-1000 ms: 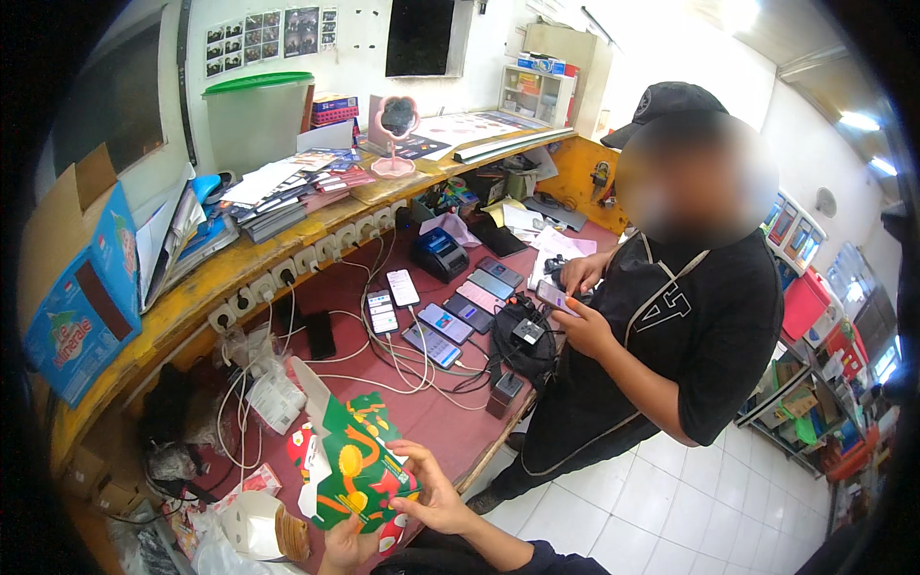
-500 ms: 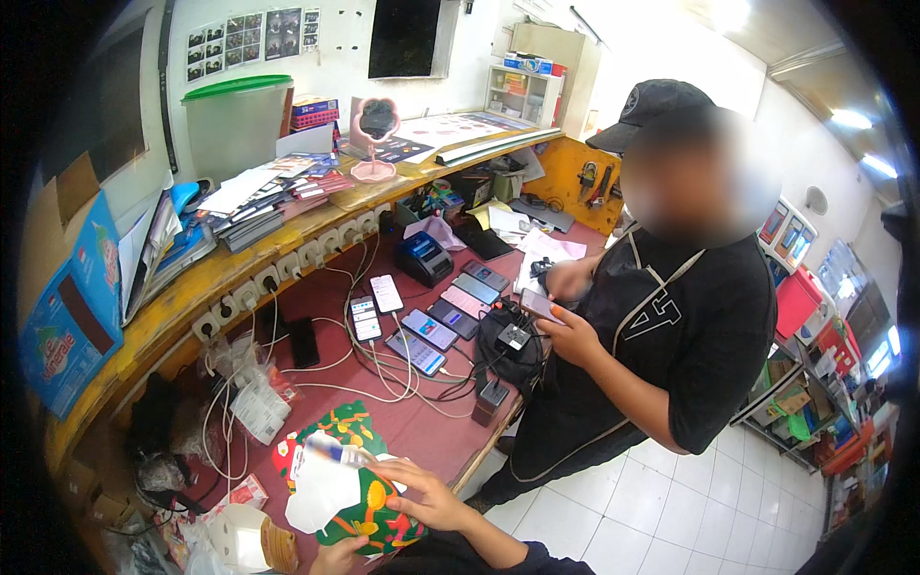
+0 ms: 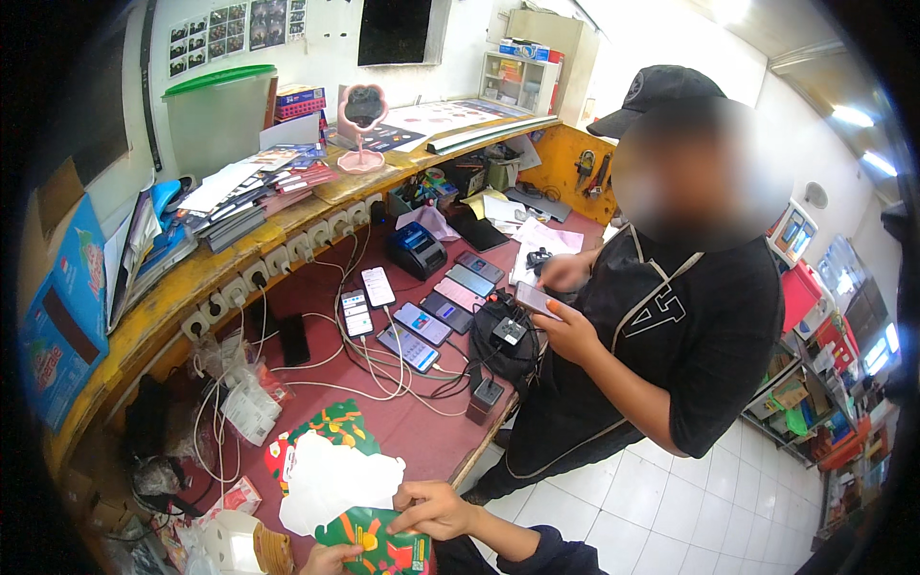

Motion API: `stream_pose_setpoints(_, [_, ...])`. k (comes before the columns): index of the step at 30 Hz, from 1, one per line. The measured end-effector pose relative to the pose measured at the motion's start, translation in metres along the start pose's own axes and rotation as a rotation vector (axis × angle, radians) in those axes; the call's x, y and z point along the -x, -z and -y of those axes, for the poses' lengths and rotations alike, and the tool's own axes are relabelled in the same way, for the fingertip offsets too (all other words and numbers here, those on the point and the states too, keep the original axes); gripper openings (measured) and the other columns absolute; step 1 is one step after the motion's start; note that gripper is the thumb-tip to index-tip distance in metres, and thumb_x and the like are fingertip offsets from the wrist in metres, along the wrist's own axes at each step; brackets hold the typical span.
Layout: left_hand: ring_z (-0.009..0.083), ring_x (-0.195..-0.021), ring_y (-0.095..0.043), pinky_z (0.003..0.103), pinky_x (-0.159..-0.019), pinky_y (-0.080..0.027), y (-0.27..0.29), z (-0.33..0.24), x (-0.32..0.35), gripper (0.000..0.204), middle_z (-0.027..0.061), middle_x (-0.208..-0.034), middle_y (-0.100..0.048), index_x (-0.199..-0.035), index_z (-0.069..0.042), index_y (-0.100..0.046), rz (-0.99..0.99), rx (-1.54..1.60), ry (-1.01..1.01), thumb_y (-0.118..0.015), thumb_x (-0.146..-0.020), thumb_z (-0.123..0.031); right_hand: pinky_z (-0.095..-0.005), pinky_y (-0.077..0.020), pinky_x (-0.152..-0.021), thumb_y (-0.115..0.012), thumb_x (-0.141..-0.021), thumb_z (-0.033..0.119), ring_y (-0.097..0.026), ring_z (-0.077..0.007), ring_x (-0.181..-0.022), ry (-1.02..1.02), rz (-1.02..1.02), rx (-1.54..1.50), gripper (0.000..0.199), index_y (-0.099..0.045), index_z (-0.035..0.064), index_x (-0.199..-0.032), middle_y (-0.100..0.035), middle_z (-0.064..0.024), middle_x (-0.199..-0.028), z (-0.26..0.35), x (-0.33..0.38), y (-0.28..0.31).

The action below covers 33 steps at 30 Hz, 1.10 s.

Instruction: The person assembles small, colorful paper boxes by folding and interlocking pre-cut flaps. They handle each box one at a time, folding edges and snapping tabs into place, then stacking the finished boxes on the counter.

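Bench (image 3: 407,431), near edge: green carton (image 3: 350,494), white inside showing. Looks part-folded; one printed panel bent over, white flaps spread, none tucked. Left hand (image 3: 332,559) pinching lower edge. Right hand (image 3: 431,509) half-curled at printed panel; grip can't be told.

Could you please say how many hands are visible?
4: wearer's left hand and right hand on green cardboard; co-worker's left hand holding a phone, co-worker's right hand near it.
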<state>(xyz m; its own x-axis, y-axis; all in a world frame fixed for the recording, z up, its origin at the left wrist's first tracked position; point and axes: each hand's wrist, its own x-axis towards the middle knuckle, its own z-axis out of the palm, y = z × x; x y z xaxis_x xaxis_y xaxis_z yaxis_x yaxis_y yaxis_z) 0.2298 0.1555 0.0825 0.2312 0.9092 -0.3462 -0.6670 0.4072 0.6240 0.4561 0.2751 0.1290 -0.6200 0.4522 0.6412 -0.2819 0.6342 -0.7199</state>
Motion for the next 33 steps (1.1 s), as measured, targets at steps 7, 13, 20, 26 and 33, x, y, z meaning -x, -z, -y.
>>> stream_pose_setpoints(7, [0.0323, -0.102, -0.062, 0.045, -0.087, -0.052, -0.006, 0.003, -0.005, 0.047, 0.0213, -0.117, -0.057, -0.126, 0.007, -0.043, -0.002, 0.010, -0.006, -0.049, -0.080, -0.001, -0.0304, -0.0392, -0.063, -0.055, -0.073, 0.000, -0.048, -0.0221, -0.071, -0.121, -0.066, -0.270, 0.015, -0.065, 0.0029, -0.082, -0.044, -0.0087, -0.082, -0.015, 0.005, -0.004])
stream_pose_setpoints(13, [0.0310, -0.101, -0.062, 0.042, -0.087, -0.052, -0.029, -0.001, -0.016, 0.046, 0.0209, -0.116, -0.058, -0.124, 0.009, -0.045, -0.236, -0.048, -0.161, -0.045, -0.080, -0.002, -0.0329, -0.0482, -0.074, -0.061, -0.072, 0.014, -0.057, -0.0263, -0.083, -0.112, -0.091, 0.265, 0.037, -0.064, 0.0029, -0.108, -0.054, -0.0146, -0.098, -0.002, 0.009, -0.006])
stream_pose_setpoints(20, [0.0291, -0.100, -0.062, 0.042, -0.088, -0.052, -0.048, -0.013, -0.027, 0.043, 0.0179, -0.112, -0.059, -0.123, 0.005, -0.046, -0.221, -0.152, -0.111, -0.047, -0.081, -0.002, -0.0373, -0.0494, -0.083, -0.067, -0.075, 0.021, -0.059, -0.0316, -0.102, -0.082, -0.023, 0.549, 0.051, -0.057, 0.0046, -0.122, -0.059, -0.0177, -0.107, 0.000, 0.016, -0.004])
stream_pose_setpoints(26, [0.0186, -0.115, -0.048, 0.034, -0.096, -0.041, -0.050, -0.002, -0.040, 0.057, 0.0109, -0.123, -0.050, -0.134, -0.001, -0.033, 0.041, -0.758, -0.196, -0.061, -0.084, -0.010, -0.0383, -0.0443, -0.091, -0.057, -0.087, 0.016, -0.057, -0.0309, -0.104, -0.224, -0.264, 0.253, 0.037, -0.057, 0.0036, -0.122, -0.059, -0.0140, -0.108, -0.017, 0.002, 0.021])
stream_pose_setpoints(33, [0.0227, -0.125, -0.044, 0.041, -0.103, -0.038, -0.070, 0.001, -0.045, 0.061, 0.0123, -0.136, -0.043, -0.136, -0.005, -0.037, 0.381, 0.219, -0.207, -0.066, -0.084, -0.018, -0.0379, -0.0439, -0.094, -0.067, -0.078, 0.008, -0.058, -0.0267, -0.105, -0.259, -0.266, 0.173, 0.031, -0.065, 0.0052, -0.109, -0.059, -0.0152, -0.115, -0.014, 0.008, -0.002])
